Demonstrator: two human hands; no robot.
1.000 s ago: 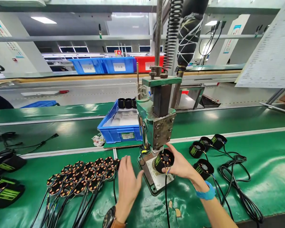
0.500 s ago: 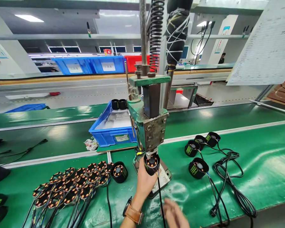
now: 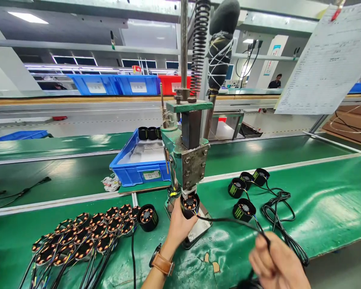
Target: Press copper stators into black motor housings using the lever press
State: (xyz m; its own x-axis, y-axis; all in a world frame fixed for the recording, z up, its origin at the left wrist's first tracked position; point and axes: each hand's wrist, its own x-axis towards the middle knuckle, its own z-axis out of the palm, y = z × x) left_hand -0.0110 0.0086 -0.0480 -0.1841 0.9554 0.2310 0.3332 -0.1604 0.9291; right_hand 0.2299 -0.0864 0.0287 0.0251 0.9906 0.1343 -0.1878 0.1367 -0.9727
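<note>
My left hand [image 3: 180,224], with a watch on its wrist, is wrapped round a black round housing [image 3: 190,206] with copper coils inside. The housing sits under the head of the green hand press [image 3: 192,164]. A black cable [image 3: 228,220] runs from it to the right. My right hand [image 3: 273,261] is closed on that cable at the lower right. Left of the press stands another black housing [image 3: 147,218], beside several copper-wound stators [image 3: 84,233] with wires. On the right are several black housings [image 3: 244,210] with coiled cables [image 3: 281,206].
Behind the press on the left is a blue bin [image 3: 141,172] holding white sheets and black rings. A paper sheet [image 3: 325,60] hangs at the upper right. Blue boxes [image 3: 138,85] and a red box [image 3: 171,83] line the rear shelf. A person [image 3: 275,82] is far behind.
My right hand has moved right and slightly up, pulling the black cable out sideways; it hung straight down before. My left hand still holds the housing under the press. The view has shifted slightly.
</note>
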